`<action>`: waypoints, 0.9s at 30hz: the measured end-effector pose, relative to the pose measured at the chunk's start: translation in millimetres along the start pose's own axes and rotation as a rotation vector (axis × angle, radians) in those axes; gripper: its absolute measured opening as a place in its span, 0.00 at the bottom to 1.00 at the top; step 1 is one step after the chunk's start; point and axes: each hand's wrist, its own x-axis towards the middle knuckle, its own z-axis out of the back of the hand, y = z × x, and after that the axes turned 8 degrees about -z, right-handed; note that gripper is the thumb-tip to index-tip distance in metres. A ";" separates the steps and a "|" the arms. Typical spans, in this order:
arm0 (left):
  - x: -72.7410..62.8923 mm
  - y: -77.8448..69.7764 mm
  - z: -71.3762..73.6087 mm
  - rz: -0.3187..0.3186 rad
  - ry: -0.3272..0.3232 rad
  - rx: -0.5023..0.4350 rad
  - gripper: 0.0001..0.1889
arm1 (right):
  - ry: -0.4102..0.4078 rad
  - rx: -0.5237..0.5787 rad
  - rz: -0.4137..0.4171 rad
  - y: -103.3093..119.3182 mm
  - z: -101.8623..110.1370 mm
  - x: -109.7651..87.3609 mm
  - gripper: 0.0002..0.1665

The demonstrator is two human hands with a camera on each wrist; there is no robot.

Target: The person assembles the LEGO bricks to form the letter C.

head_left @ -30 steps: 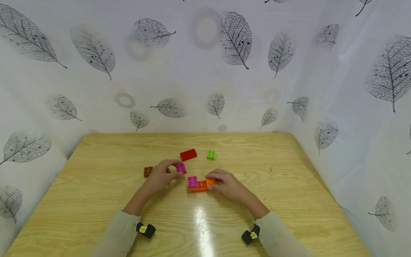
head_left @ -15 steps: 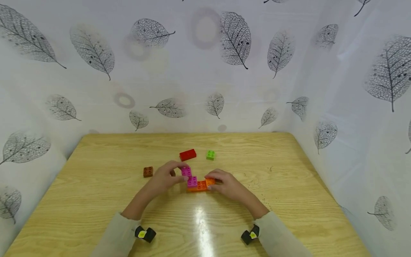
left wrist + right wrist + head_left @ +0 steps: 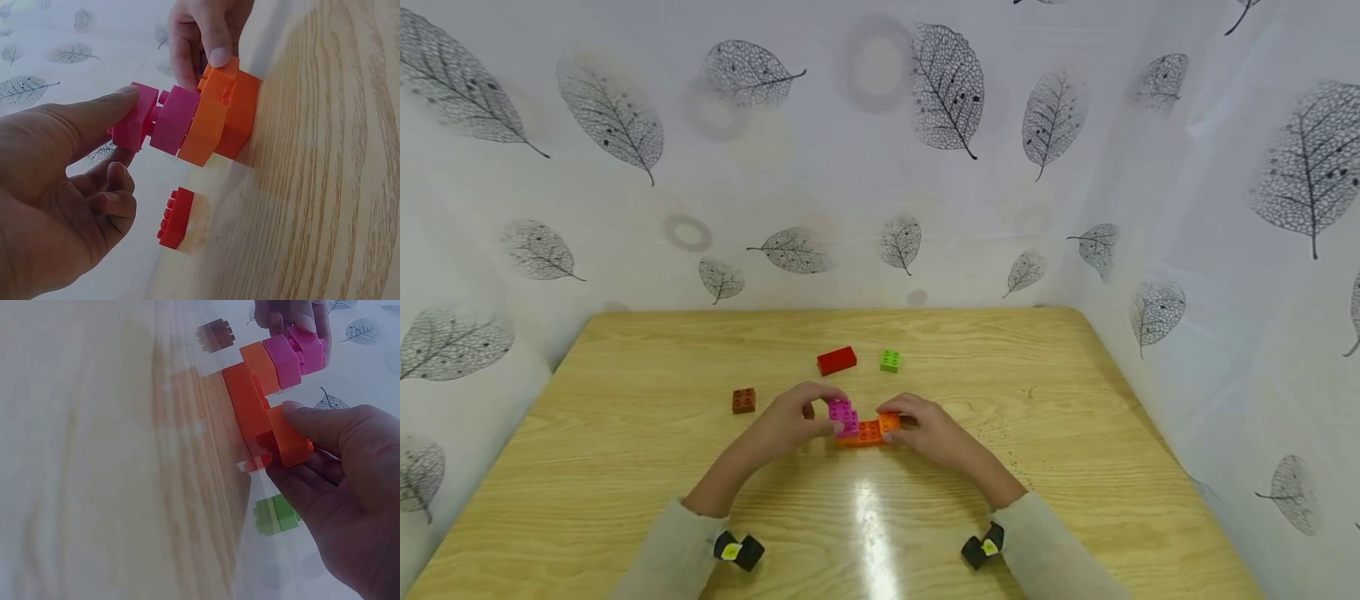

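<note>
My left hand [image 3: 797, 423] pinches a pink toy building brick [image 3: 139, 119] between thumb and fingers. That brick sits over the studs of a second pink brick [image 3: 175, 120], slightly offset, with some studs showing between the two in the left wrist view. Beneath the second pink brick is an orange brick [image 3: 259, 367], on one end of a longer red-orange brick [image 3: 245, 403] on the table. At the other end, my right hand [image 3: 934, 431] grips a light orange brick [image 3: 289, 434], thumb on one side and fingers on the other.
Behind the build lie a long red brick [image 3: 837, 361] and a small green brick [image 3: 890, 361]. A brown brick [image 3: 743, 401] sits left of my left hand. The wooden table [image 3: 625, 467] ends at a leaf-patterned curtain [image 3: 850, 183].
My left hand has carried its pink brick rightward and toward me, from beside the build to over the other pink brick. The right hand keeps its grip in the same place.
</note>
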 end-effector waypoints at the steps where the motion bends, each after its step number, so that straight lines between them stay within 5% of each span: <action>1: 0.3 0.3 -0.5 -0.003 0.001 0.000 0.19 | 0.001 0.001 -0.008 -0.3 -0.2 0.4 0.23; 27: 1.1 1.2 -12.5 0.002 -0.037 0.030 0.18 | 0.007 -0.003 -0.001 -0.6 0.6 0.5 0.22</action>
